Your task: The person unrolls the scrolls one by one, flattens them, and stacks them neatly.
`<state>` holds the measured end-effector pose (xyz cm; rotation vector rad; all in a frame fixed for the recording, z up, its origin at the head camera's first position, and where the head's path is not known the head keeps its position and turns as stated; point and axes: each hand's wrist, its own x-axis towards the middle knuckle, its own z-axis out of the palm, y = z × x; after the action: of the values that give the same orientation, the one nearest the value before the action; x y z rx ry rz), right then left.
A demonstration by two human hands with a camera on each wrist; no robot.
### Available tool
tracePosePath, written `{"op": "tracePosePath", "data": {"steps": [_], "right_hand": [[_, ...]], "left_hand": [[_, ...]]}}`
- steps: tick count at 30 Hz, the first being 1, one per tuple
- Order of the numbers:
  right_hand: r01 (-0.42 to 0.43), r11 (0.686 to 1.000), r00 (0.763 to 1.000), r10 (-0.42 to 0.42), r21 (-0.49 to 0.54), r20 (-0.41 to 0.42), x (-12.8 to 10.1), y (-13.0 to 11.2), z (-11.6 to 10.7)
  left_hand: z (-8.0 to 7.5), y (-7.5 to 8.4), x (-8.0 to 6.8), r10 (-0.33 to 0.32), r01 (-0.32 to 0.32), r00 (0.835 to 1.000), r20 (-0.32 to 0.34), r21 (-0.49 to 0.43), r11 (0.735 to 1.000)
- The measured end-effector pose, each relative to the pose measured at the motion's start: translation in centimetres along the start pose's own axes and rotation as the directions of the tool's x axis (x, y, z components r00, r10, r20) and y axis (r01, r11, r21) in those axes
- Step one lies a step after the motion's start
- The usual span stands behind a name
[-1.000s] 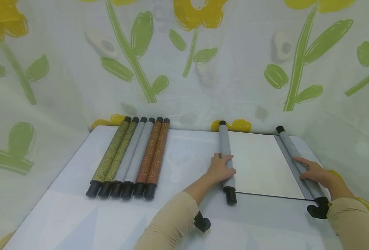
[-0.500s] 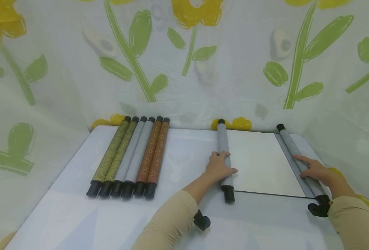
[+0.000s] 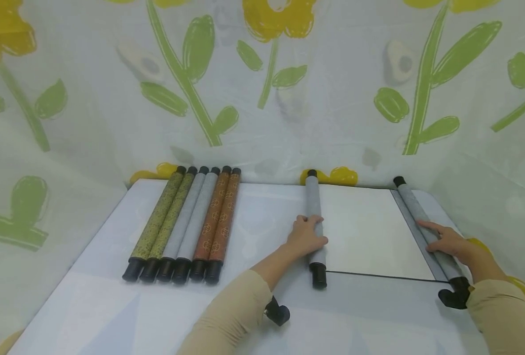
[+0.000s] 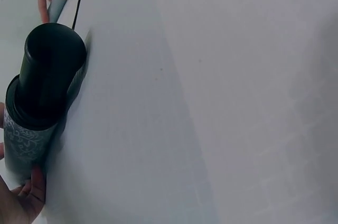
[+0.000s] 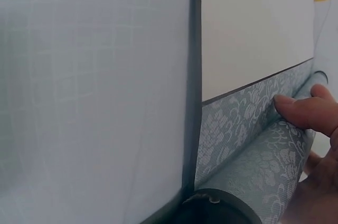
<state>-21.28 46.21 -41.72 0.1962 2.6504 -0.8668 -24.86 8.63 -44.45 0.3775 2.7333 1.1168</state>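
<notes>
A pale grey desk [image 3: 111, 305] stands against a cloth backdrop [image 3: 289, 98] printed with yellow flowers and green stems. Nearest me, the sheet [image 3: 369, 231] of a half-opened scroll lies flat on the right part of the desk, smooth and off-white with a thin dark edge and a grey floral brocade border. My left hand [image 3: 306, 237] curls over the left roller [image 3: 313, 222], thumb on one side and fingers on the other, just above its black end cap. My right hand [image 3: 444, 241] rests on the right roller [image 3: 427, 231] with fingers laid nearly straight along it, pressing rather than clasping. Both rollers are stiff, round tubes wrapped in patterned grey fabric that looks grippy enough; I judge them light, though prone to roll. The sheet between them seems thin and easy to crease, so I would hold the rollers near their middles and keep them parallel, never tugging the sheet itself. Farther off to the left, six closed scrolls [image 3: 184, 227] lie side by side, touching: two olive, two grey, two rust-orange, all capped in black.
</notes>
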Motion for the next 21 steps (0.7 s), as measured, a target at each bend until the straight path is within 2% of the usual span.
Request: {"op": "tracePosePath", "data": {"steps": [4, 10, 16, 21], "right_hand": [[-0.007, 1.0, 1.0, 0.007, -0.001, 0.002, 0.0, 0.0, -0.1], [-0.009, 1.0, 1.0, 0.009, -0.005, 0.004, 0.0, 0.1, -0.2], [-0.002, 1.0, 1.0, 0.002, -0.002, -0.004, -0.1, 0.0, -0.1], [0.015, 1.0, 1.0, -0.014, 0.007, -0.007, -0.3, 0.0, 0.0]], "left_hand": [[-0.3, 0.0, -0.2, 0.005, -0.006, 1.0, 0.015, 0.041, 0.999], [-0.3, -0.1, -0.2, -0.006, 0.006, 1.0, -0.001, 0.069, 0.998], [-0.3, -0.6, 0.0, -0.019, 0.021, 0.999, -0.027, 0.079, 0.997], [-0.6, -1.3, 0.1, -0.033, 0.035, 0.999, -0.037, 0.052, 0.998]]}}
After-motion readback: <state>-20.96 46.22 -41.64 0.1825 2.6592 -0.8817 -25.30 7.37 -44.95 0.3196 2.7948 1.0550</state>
